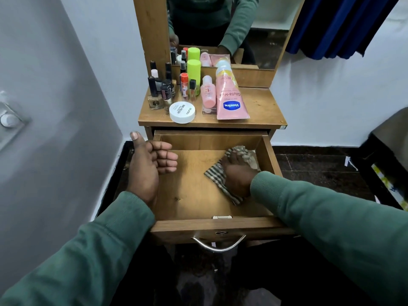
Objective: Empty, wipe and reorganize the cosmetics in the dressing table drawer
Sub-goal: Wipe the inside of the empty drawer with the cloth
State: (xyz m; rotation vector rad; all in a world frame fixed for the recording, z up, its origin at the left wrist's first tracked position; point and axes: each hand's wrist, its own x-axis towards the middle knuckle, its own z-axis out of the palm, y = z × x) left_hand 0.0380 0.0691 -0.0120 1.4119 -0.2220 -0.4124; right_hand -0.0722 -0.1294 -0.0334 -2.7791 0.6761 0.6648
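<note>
The wooden drawer [212, 224] is pulled out, holding only a checked cloth [217, 176]. My right hand [237, 173] presses that cloth flat against the drawer floor at the right side. My left hand [148, 164] rests on the drawer's left wall, fingers curled over the edge and thumb up. On the dressing table top [262, 107] stand the cosmetics: nail polish bottles [159, 89], a white round jar [182, 112], a green-capped bottle [194, 71], a pink bottle [208, 93] and a lying pink Vaseline tube [229, 96].
A mirror [220, 29] rises behind the table top. A grey wall [55, 107] stands close on the left, a blue curtain [335, 25] hangs at the upper right, and dark furniture [388, 151] sits at the right. The floor is dark.
</note>
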